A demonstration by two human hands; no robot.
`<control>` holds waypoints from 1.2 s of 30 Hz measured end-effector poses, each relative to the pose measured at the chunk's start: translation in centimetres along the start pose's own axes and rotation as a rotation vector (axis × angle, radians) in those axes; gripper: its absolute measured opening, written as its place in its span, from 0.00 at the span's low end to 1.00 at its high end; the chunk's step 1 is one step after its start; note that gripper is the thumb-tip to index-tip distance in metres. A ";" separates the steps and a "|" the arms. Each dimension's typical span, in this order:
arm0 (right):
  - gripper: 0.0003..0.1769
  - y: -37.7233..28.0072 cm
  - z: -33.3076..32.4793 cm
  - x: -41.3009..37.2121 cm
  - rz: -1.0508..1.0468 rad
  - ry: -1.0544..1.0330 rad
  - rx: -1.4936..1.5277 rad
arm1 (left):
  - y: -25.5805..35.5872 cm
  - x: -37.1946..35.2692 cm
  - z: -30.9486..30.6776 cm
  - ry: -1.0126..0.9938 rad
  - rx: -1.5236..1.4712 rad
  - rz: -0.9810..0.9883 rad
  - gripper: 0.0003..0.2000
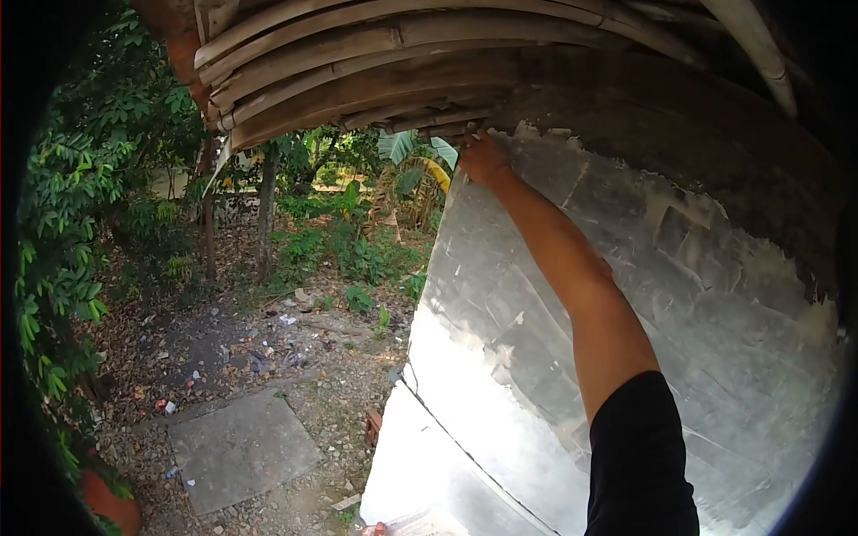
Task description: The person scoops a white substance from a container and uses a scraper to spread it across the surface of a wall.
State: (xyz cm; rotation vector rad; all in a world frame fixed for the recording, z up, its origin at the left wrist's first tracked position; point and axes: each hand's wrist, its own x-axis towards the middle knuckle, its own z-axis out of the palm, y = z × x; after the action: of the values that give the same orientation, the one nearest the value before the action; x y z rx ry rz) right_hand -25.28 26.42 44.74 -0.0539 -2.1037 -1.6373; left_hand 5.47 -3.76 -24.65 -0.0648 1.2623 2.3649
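My right arm, in a black sleeve (639, 456), stretches up along a grey and white plastered wall (536, 286). At its end, my right hand (483, 158) is at the wall's top left corner, just under the roof's wooden underside. Its fingers look closed near the edge, but they are small and partly hidden, so what they hold cannot be made out. Patchy grey plaster covers the wall's upper part, with a ragged border against a dark brown band (661, 116) above. My left hand is out of view.
Bamboo poles (393, 37) and a wooden beam (375, 89) run overhead. A dark cable (447, 429) crosses the lower wall. Left of the wall lie a concrete slab (243, 451), scattered litter (268, 353) and leafy ground, with trees (268, 214) behind.
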 end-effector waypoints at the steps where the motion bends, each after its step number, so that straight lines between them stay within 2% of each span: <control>1: 0.09 0.1 -0.9 -0.9 -0.007 -0.005 -0.012 | -0.6 0.3 0.0 -0.009 0.018 0.016 0.18; 3: 0.08 0.8 -2.0 -2.3 -0.018 -0.005 -0.017 | -0.9 0.7 0.4 -0.031 0.053 0.046 0.18; 4: 0.08 1.2 -2.1 -2.9 -0.050 -0.009 -0.049 | 3.1 -0.5 3.5 0.018 0.229 -0.064 0.16; 5: 0.08 1.5 -2.2 -3.9 -0.079 -0.018 -0.072 | 2.6 -0.4 3.8 0.005 0.240 -0.080 0.16; 7: 0.07 3.0 -4.2 -6.3 -0.099 -0.042 -0.056 | 1.5 0.4 4.9 -0.115 0.017 -0.128 0.13; 9: 0.07 4.0 -5.3 -9.1 -0.139 -0.073 -0.078 | 1.7 0.0 5.5 -0.126 0.011 -0.177 0.12; 16: 0.06 7.0 -8.2 -20.9 -0.135 -0.111 -0.103 | 9.2 -4.0 12.5 -0.164 -0.122 -0.323 0.11; 18: 0.05 8.2 -9.5 -24.7 -0.180 -0.046 -0.081 | 8.5 -3.5 12.8 -0.203 -0.066 -0.337 0.10; 28: 0.07 13.8 -16.7 -39.9 -0.168 -0.265 -0.132 | 8.0 -5.2 17.6 -0.351 -0.017 -0.466 0.09; 31: 0.09 15.4 -18.6 -44.4 -0.140 -0.265 -0.140 | 7.8 -5.9 19.3 -0.402 0.028 -0.507 0.10; 33: 0.03 16.1 -20.1 -47.4 -0.099 -0.355 -0.167 | 7.4 -6.2 20.3 -0.440 0.062 -0.531 0.10; 36: 0.05 17.7 -22.1 -52.0 -0.082 -0.359 -0.218 | 6.5 -6.4 21.6 -0.490 0.143 -0.547 0.10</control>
State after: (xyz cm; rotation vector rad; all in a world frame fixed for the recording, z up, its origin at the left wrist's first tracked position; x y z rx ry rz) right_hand 33.91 24.07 44.65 -0.3616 -2.1924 -2.0261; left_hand 12.15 7.97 -5.49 0.1828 1.0066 1.6830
